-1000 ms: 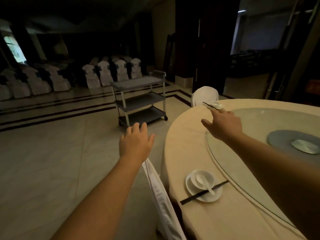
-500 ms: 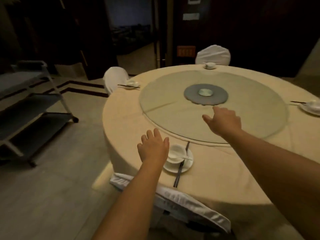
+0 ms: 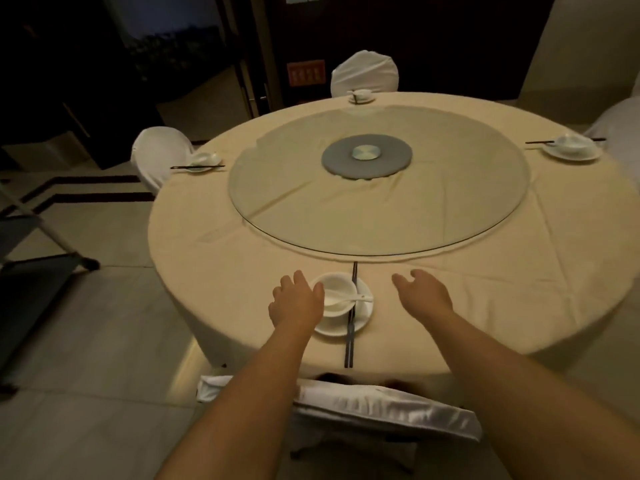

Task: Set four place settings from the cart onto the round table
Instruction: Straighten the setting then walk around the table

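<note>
Cream cloth covers the round table (image 3: 214,258), with a glass turntable (image 3: 450,209) at its centre. Four place settings lie round the rim; the nearest bowl (image 3: 337,291), spoon and chopsticks (image 3: 349,337) sit on a saucer between my hands. My left hand (image 3: 296,303) hovers just beside the bowl, grip released; my right hand (image 3: 424,294) is likewise released, holding nothing.
</note>
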The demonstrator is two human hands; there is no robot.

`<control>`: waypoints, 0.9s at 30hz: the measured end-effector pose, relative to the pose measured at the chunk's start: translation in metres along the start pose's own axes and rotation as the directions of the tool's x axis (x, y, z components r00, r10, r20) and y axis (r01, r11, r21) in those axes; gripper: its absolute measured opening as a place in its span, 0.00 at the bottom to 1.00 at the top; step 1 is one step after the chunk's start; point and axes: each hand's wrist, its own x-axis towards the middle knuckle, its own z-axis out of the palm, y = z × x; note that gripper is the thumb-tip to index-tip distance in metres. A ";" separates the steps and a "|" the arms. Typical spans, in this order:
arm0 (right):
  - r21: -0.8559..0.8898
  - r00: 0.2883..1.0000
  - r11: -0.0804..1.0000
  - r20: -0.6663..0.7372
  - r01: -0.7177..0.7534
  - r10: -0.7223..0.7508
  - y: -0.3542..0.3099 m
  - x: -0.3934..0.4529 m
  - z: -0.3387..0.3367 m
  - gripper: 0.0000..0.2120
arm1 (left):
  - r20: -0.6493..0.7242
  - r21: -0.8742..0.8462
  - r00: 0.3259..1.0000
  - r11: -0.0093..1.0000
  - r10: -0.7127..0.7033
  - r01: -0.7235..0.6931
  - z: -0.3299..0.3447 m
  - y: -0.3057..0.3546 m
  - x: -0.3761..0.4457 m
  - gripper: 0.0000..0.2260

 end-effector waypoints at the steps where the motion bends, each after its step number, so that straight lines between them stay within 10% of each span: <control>1: 0.019 0.999 0.999 0.035 -0.036 0.035 0.004 -0.006 0.014 0.27 | 0.054 -0.054 0.998 0.998 -0.041 0.044 0.003 -0.004 0.005 0.25; 11: 0.321 0.804 0.745 0.350 -0.585 0.480 0.007 -0.015 0.075 0.03 | 0.544 -0.570 0.801 0.590 -0.251 0.572 0.031 -0.028 0.048 0.19; 27: 0.494 0.746 0.582 0.571 -0.646 0.343 -0.001 -0.014 0.084 0.02 | 0.647 -0.607 0.727 0.421 -0.230 0.674 0.046 -0.030 0.047 0.15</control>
